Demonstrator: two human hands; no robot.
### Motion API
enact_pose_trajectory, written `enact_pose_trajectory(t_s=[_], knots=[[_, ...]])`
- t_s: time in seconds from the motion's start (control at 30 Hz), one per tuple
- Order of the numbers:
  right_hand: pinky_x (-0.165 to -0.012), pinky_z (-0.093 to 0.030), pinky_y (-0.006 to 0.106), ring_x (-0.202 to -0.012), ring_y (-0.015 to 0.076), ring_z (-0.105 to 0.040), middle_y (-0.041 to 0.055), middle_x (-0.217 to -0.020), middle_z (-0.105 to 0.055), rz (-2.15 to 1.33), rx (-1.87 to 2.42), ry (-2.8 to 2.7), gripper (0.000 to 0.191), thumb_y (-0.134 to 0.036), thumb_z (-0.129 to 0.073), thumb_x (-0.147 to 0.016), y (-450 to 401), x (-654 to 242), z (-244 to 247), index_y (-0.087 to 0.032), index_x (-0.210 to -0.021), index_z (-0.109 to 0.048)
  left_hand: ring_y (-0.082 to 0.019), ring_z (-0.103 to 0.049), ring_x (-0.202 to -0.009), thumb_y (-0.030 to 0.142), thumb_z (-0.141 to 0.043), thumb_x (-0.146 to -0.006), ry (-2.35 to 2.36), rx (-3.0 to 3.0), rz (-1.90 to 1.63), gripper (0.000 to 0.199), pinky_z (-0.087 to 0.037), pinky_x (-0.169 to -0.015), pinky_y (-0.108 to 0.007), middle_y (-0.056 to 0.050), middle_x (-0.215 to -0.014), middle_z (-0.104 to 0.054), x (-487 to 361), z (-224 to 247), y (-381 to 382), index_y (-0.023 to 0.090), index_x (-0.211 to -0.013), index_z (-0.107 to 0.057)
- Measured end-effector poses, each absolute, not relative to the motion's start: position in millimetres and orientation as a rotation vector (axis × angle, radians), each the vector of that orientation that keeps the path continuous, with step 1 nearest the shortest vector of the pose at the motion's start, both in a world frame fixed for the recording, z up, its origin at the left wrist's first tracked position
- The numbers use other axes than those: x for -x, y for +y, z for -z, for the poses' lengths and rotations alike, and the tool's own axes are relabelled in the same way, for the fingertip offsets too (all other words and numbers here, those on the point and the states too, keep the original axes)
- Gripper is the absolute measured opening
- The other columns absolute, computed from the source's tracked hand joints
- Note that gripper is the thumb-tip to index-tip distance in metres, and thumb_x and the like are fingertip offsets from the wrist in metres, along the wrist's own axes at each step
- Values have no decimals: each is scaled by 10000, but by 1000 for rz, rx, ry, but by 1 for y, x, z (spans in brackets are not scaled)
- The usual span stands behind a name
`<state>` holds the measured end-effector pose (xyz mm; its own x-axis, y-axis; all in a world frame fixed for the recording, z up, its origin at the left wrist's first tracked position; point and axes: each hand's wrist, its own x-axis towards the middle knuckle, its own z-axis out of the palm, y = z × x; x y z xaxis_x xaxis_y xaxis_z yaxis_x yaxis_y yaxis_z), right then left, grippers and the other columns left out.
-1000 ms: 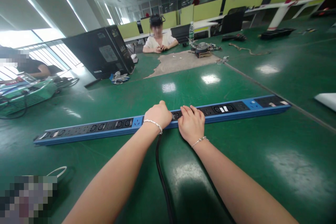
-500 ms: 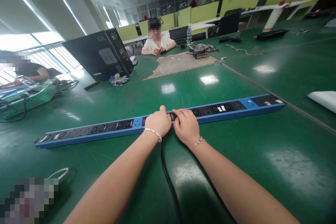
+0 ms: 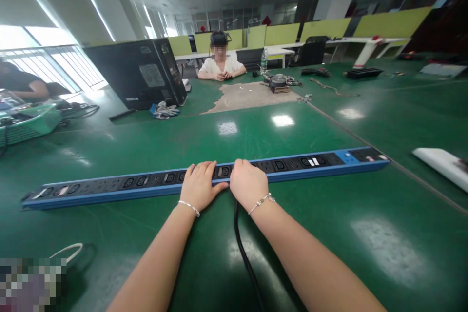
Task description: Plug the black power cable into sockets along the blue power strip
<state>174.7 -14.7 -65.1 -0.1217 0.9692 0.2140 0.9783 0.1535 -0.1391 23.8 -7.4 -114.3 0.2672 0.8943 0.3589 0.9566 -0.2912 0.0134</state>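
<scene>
A long blue-and-black power strip point(image 3: 292, 164) with rows of sockets lies across the green table. My left hand point(image 3: 200, 186) rests on it left of the middle, fingers stretched over the sockets and thumb along the near edge. Beside it, my right hand point(image 3: 249, 181) is closed at the strip's middle, gripping the end of a black power cord point(image 3: 241, 243). That end is hidden inside my fingers. From under the right hand the cord runs down toward me across the table.
A black computer case point(image 3: 139, 75) stands at the back left, with gloves point(image 3: 164, 110) beside it. A green basket point(image 3: 32, 124) sits far left. Across the table sits a person point(image 3: 221, 61). A white object point(image 3: 440, 165) lies at the right.
My left hand has loosened from a closed grip near the middle and now lies spread on the strip farther left. My right hand has closed over the cord's end. The view has shifted slightly.
</scene>
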Motion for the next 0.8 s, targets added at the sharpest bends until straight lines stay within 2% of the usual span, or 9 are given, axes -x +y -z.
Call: enact_pose_trajectory(t_s=[0.1, 0.23, 0.33, 0.53, 0.8], knots=[[-578, -471, 256, -700, 197, -648, 123, -828, -632, 104, 1929, -2214, 168, -132, -394, -825, -11, -169, 60, -111, -905, -540, -259, -474, -1158, 554, -484, -782, -1730, 2310, 471, 629, -297, -1013, -447, -134, -1235, -552, -27, 116, -9, 142, -1257, -459], [-598, -481, 284, -717, 214, -653, 121, -814, -642, 105, 1948, -2274, 143, -141, -400, -820, -6, -168, 58, -130, -904, -516, -282, -419, -1217, 553, -440, -807, -1717, 2294, 491, 634, -255, -1035, -462, -150, -1278, -518, -32, 118, -12, 121, -1272, -445], [-622, -479, 296, -729, 217, -654, 113, -811, -653, 72, 1959, -2296, 137, -176, -408, -829, -2, -170, 58, -153, -922, -506, -286, -399, -1236, 547, -417, -820, -1717, 2295, 505, 628, -244, -1040, -458, -153, -1297, -501, -34, 120, -13, 116, -1277, -439], [-616, -462, 326, -693, 245, -653, 95, -771, -659, -94, 2050, -2163, 241, -317, -368, -871, -1, -177, 64, -205, -1035, -505, -276, -423, -1209, 526, -415, -828, -1717, 2322, 536, 595, -256, -1031, -439, -150, -1272, -518, -33, 118, -14, 126, -1267, -451], [-695, -451, 318, -771, 231, -649, 83, -822, -678, -147, 2031, -2021, 262, -338, -417, -848, 0, -180, 73, -222, -1027, -570, -278, -440, -1174, 518, -448, -810, -1742, 2320, 600, 580, -252, -1024, -445, -142, -1240, -537, -35, 117, -14, 136, -1247, -472]])
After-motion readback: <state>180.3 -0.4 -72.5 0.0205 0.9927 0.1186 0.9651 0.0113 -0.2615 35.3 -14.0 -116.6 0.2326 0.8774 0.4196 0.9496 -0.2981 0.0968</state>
